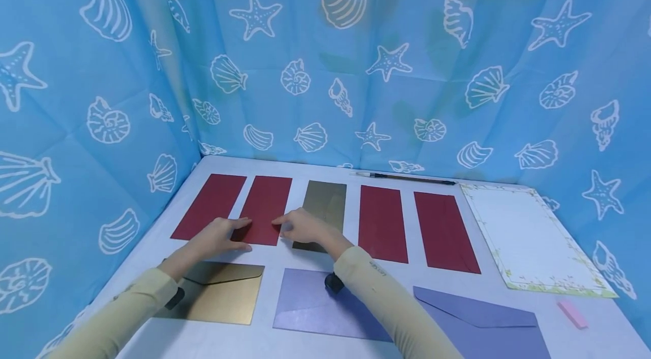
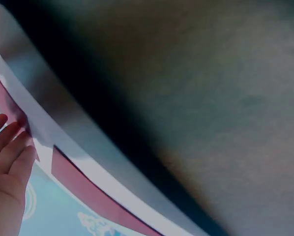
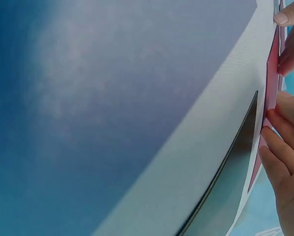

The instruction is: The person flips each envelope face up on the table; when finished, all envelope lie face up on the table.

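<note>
A flat red envelope [image 1: 264, 212], second from the left in a row, lies between my two hands on the white cloth. My left hand [image 1: 216, 237] is at its left edge, fingers extended over that side and the thumb by the near-left corner. From the right, my right hand [image 1: 307, 226] meets the same envelope with its fingertips on the right edge. In the right wrist view, the right fingers [image 3: 279, 152] lie fairly straight along the red paper. Under the right hand and wrist, a bronze envelope [image 1: 325, 200] is partly covered.
More red envelopes lie left [image 1: 216, 200] and right [image 1: 383, 223]. Nearer me are a gold envelope [image 1: 229, 297] and purple envelopes [image 1: 305, 297], partly under my forearms. A brush pen [image 1: 407, 178], bordered sheet [image 1: 539, 234] and pink eraser [image 1: 573, 314] sit around. Blue curtains [image 1: 325, 65] enclose the table.
</note>
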### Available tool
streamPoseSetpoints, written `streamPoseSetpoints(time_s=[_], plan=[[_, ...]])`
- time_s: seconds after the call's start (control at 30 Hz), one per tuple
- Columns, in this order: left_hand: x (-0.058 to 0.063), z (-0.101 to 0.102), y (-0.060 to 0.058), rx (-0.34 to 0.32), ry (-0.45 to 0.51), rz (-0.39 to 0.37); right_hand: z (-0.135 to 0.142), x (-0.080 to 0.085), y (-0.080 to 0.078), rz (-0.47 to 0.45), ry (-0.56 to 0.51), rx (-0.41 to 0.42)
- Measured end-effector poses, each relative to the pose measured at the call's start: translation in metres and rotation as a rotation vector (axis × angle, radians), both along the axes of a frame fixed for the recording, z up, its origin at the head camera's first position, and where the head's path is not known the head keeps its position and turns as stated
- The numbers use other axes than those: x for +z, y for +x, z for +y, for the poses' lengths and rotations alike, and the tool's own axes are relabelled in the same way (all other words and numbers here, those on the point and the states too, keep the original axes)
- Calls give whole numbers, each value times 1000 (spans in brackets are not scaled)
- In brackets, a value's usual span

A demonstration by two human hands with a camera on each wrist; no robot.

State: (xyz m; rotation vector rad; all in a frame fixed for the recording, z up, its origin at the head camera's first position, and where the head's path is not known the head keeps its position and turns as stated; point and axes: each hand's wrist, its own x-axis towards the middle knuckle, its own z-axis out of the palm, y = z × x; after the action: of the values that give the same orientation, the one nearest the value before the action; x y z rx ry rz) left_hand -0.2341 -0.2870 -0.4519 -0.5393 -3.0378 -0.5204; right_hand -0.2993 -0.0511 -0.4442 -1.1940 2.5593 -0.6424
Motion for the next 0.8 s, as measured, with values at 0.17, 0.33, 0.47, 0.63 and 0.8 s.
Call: streamPoseSetpoints(time_s=[0.17, 0.33, 0.47, 0.63, 0.8], plan=[[-2, 0, 3, 3, 19, 44, 0, -1, -1, 2, 2, -2], [-3, -1, 3, -13, -10, 70, 1, -2, -1, 5, -8, 3], [-1, -1, 2, -55, -93, 76, 2, -2, -1, 5, -16, 2], [2, -1, 6, -149, -262, 111, 3, -3, -1, 5, -19, 5], [1, 0, 8, -284, -423, 245, 6, -5, -3, -13, -48, 5]])
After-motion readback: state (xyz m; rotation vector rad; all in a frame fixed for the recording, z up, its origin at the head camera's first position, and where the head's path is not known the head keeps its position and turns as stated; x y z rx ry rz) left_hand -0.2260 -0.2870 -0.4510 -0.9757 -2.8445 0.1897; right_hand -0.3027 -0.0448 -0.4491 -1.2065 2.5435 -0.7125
